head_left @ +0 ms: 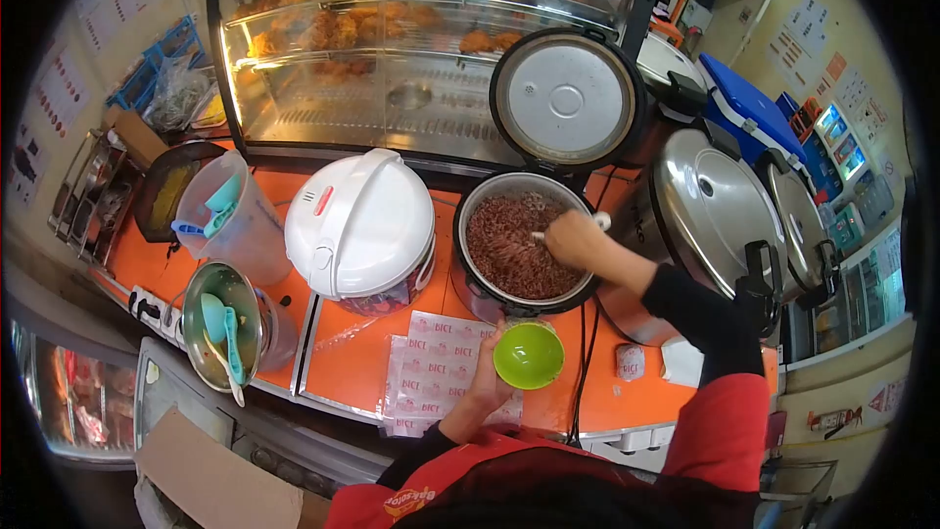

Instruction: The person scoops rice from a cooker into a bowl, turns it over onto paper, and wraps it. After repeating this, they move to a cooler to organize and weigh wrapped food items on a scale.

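Note:
My left hand point(487, 377) is closed around the side of a lime-green bowl point(529, 356), which is tilted so its bare inside shows. The bowl is just in front of an open rice cooker point(472, 279) of cooked reddish-brown rice point(514, 250). Over the right part of that rice, my right hand point(576, 239) grips a white utensil point(602, 221). One end of the utensil sticks out past the hand; its working end is hard to make out against the rice. The cooker's round lid point(566, 98) stands raised behind the pot.
A closed white rice cooker point(367, 225) stands on the left, a large steel cooker point(720, 211) on the right. Printed wrapping papers point(431, 372) lie by my left hand. A heated display case point(411, 69) of fried food is behind. Ladles rest in a steel pot point(211, 333).

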The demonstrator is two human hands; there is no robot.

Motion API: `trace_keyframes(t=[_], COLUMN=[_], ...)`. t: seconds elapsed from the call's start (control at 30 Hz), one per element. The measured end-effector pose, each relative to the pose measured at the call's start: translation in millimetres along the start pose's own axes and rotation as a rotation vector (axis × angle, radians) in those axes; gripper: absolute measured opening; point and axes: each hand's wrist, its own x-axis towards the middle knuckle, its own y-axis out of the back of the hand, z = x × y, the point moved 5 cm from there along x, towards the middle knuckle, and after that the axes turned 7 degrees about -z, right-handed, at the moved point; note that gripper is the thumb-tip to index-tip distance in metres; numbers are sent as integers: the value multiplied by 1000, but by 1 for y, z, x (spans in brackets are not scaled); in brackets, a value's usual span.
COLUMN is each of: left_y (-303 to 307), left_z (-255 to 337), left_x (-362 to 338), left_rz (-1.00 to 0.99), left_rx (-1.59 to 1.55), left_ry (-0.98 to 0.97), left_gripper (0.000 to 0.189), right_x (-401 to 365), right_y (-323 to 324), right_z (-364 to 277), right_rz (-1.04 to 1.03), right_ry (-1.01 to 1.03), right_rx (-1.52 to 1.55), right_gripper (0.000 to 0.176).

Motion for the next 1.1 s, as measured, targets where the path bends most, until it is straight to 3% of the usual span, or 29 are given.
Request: trace_keyframes(t=[0.07,0.17,0.2,0.27,0.37,0.4,0.57,0.7,0.73,0.77,0.83,0.97,1.1], left_y=[0,-3,-5,-15,-5,0,14,4,-1,-7,-37,-63,-57], left_z=[4,15,20,30,38,42,79,105,110,116,132,163,137], left_x=[-1,-5,-6,-12,-21,-26,-69,-64,-55,-45,-21,36,117], left_rz=[-54,-128,-58,85,300,303,348,306,292,275,214,153,180], left_rx=[-9,-74,-14,106,30,12,-69,271,341,413,729,1850,2363], left_ry=[5,44,50,68,-37,-70,-178,-289,-298,-309,-447,-686,-197], left_gripper=[54,54,54,52,52,52,53,54,54,55,54,56,66], right_x=[-21,-17,-8,9,26,32,-22,-38,-26,-25,-30,-67,-68], right_y=[-8,10,18,32,12,0,53,50,19,10,22,60,50], right_z=[-11,26,38,41,4,-11,14,-24,-39,-48,-31,28,44], right_rz=[108,158,108,202,184,-27,81,-12,-42,94,5,170,-31], right_ry=[-68,-129,-135,-140,-61,-100,-138,-103,-155,-137,-49,-305,-401], right_rx=[-26,-49,-88,-103,-167,-108,-86,-20,50,85,137,347,291], right_gripper=[16,13,10,12,14,15,15,15,19,20,22,26,20])
